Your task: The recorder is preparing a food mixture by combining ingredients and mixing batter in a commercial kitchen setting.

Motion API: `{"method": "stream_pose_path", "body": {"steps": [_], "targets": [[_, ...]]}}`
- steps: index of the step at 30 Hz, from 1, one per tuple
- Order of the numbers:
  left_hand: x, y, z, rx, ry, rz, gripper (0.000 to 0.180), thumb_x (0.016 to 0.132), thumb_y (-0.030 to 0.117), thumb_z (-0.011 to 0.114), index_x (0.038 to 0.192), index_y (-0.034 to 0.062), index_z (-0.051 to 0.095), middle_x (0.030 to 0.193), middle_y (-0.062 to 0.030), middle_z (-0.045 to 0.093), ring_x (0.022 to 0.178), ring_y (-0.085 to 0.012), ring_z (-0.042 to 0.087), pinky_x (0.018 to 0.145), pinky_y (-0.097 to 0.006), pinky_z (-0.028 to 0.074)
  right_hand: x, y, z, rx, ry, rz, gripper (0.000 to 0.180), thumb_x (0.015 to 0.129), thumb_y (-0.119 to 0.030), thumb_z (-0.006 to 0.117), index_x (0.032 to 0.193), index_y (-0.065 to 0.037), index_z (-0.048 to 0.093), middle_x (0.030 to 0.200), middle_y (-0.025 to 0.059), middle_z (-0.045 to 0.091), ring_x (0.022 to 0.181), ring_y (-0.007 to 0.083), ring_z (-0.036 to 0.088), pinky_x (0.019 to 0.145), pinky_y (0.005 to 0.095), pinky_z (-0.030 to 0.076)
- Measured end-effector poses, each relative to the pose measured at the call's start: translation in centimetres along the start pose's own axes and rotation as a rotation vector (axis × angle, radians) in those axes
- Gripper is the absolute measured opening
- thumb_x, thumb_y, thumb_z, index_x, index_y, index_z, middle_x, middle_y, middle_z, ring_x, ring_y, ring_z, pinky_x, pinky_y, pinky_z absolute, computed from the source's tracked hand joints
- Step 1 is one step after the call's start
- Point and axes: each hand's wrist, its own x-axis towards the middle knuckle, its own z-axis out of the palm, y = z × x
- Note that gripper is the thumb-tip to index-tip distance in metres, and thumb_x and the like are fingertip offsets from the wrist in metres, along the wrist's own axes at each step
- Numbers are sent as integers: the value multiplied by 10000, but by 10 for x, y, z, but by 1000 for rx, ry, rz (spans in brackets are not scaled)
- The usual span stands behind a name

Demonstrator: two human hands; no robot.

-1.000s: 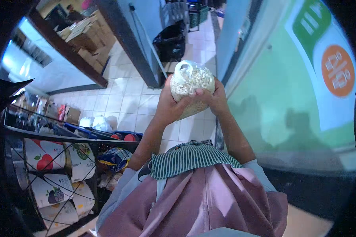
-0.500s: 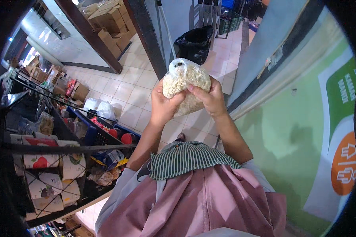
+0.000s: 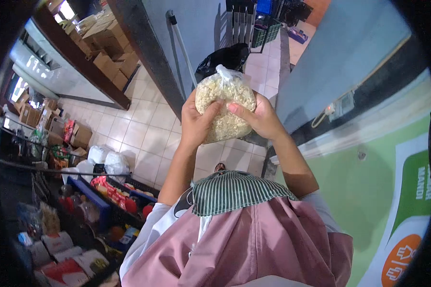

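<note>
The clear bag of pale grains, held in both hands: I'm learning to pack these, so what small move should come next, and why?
Probably shift one hand up to pinch the neck. The clear bag is cupped from both sides by the left hand and right hand, both low on its body, while the gathered plastic top sticks up loose above the grains, with no hand on it.

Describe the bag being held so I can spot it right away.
Look above the pink apron, where both forearms rise over the white tiled floor. The left hand and right hand clasp a clear plastic bag between them. It is knotted at the top and full of pale beige grains, unlike the colourful packets on the rack.
</note>
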Motion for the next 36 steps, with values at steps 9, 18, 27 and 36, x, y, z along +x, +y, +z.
{"method": "stream_pose_path", "body": {"steps": [9,18,27,36], "targets": [[109,-11,0,-19,-60,11,284,838,57,624,1102,-9,545,971,-54,627,858,-102,590,753,-246,483,94,-4,-29,-297,82,-133,331,839,-135,658,1100,37,548,971,85,639,875,118,602,782,277,497],[168,-32,-11,65,-12,94,237,836,86,646,1036,5,550,928,-43,626,835,-92,584,742,-243,478,163,1,-53,-222,-9,9,331,745,-112,746,1022,12,612,944,71,661,869,120,620,773,283,505],[232,-61,12,315,89,190,319,823,181,686,1042,14,525,914,-47,602,837,-103,567,741,-254,462,242,24,-116,-151,-156,-78,342,669,-99,758,964,18,629,894,90,676,818,124,632,736,293,508],[315,-104,66,292,139,167,371,797,234,713,1018,11,517,904,-59,585,816,-117,548,735,-266,450,312,2,-216,-118,-105,-333,465,670,-174,798,1059,3,614,946,87,633,951,139,594,794,305,477]]}}
